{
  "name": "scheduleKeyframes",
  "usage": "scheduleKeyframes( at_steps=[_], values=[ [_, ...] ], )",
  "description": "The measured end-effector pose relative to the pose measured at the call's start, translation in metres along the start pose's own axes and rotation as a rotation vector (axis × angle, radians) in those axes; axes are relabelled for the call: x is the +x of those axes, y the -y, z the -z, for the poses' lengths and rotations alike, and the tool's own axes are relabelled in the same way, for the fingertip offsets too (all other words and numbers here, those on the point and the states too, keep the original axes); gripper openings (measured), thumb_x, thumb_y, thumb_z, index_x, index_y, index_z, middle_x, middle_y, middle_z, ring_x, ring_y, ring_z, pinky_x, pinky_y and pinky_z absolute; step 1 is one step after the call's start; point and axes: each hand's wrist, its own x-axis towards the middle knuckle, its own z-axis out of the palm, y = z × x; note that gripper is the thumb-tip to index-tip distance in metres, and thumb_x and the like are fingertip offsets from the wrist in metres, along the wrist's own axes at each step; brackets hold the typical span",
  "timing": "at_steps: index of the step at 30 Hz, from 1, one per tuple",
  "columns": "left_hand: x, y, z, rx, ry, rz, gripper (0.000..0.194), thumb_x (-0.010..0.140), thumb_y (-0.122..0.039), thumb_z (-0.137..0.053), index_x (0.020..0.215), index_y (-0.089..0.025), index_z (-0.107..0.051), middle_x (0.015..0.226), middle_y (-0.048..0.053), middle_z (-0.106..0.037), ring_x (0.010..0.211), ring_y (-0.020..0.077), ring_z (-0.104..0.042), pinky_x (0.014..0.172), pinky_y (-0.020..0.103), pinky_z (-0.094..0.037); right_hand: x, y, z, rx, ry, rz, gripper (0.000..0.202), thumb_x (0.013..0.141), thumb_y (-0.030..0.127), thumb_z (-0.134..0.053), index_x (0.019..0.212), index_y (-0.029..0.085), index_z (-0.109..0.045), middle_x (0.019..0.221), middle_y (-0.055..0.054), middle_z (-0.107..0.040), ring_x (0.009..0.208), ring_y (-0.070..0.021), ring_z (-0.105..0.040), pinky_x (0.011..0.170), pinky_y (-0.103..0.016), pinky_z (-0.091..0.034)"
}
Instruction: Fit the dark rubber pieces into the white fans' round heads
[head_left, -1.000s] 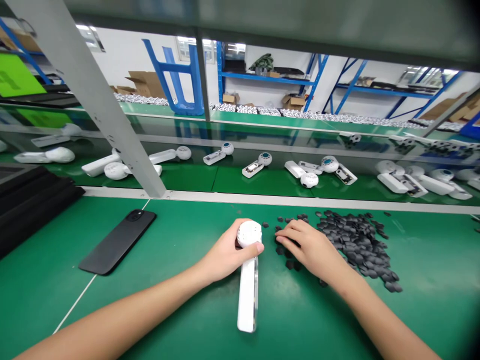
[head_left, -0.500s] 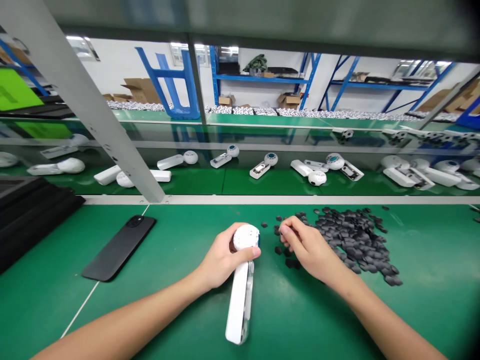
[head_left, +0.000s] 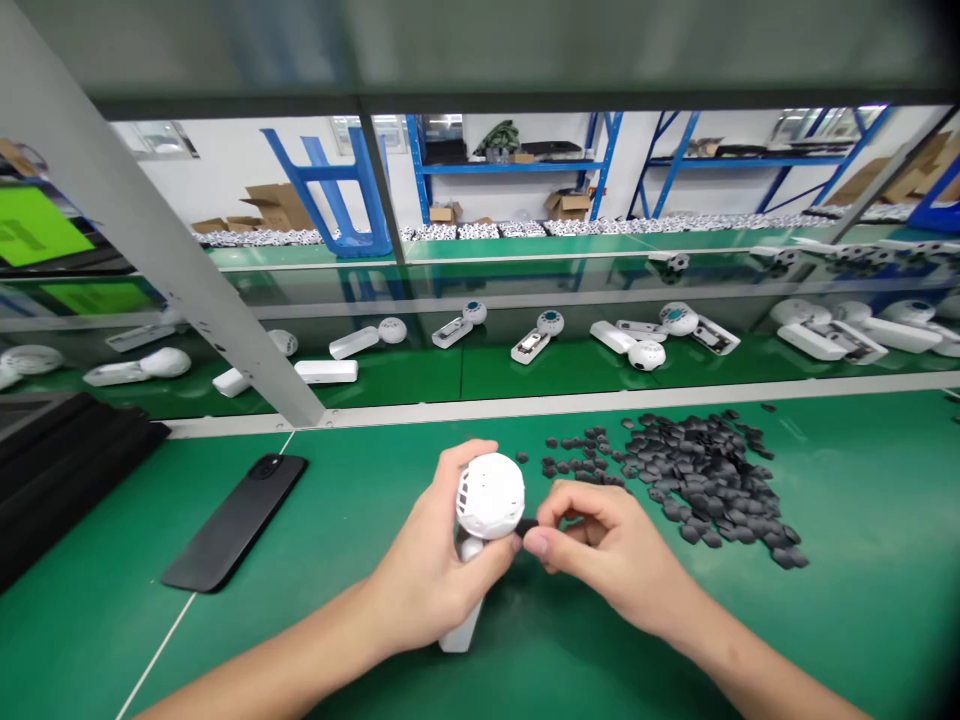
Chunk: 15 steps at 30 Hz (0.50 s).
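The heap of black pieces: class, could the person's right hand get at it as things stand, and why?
Probably yes: the heap lies uncovered on the green table, just beyond the right hand, though that hand's grip seems closed on one black piece.

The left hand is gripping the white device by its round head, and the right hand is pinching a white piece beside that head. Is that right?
Not quite: the head view shows that the right hand is pinching a black piece, not a white one. The left hand does grip the white device by its round head, with the piece beside it.
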Motion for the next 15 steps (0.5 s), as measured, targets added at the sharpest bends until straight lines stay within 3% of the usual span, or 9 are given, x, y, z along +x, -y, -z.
scheduleKeyframes(
  at_steps=[4, 10, 15],
  values=[
    [0.001, -0.007, 0.003, 0.101, 0.057, -0.085, 0.060, 0.085, -0.026, -0.074, 0.141, -0.029, -0.052, 0.117, 0.009, -0.063, 0.087, 0.0241, -0.064, 0.074, 0.033, -0.048, -0.004, 0.003, -0.009, 0.039, -0.013, 0.039, 0.022, 0.093, 0.037, -0.074, 0.080, 0.020, -0.069, 0.081, -0.001, -0.065, 0.066, -0.0149, -0.065, 0.059, -0.024, -0.056],
    [-0.002, -0.014, 0.003, 0.202, 0.154, -0.154, 0.068, 0.085, -0.027, -0.072, 0.143, -0.030, -0.036, 0.109, 0.004, -0.056, 0.081, 0.0181, -0.059, 0.069, 0.029, -0.048, -0.007, 0.008, -0.008, 0.035, 0.009, 0.018, 0.019, 0.092, 0.031, -0.074, 0.080, 0.018, -0.068, 0.082, -0.001, -0.064, 0.068, -0.0126, -0.060, 0.057, -0.019, -0.050],
    [-0.006, -0.010, -0.009, 0.108, 0.069, -0.175, 0.080, 0.077, -0.041, -0.084, 0.141, -0.034, -0.037, 0.113, 0.002, -0.052, 0.087, 0.0174, -0.058, 0.075, 0.030, -0.050, -0.007, 0.006, -0.008, 0.029, -0.023, -0.022, 0.021, 0.089, 0.033, -0.079, 0.080, 0.018, -0.069, 0.081, 0.001, -0.063, 0.059, -0.0080, -0.053, 0.050, -0.018, -0.042]
  ],
)
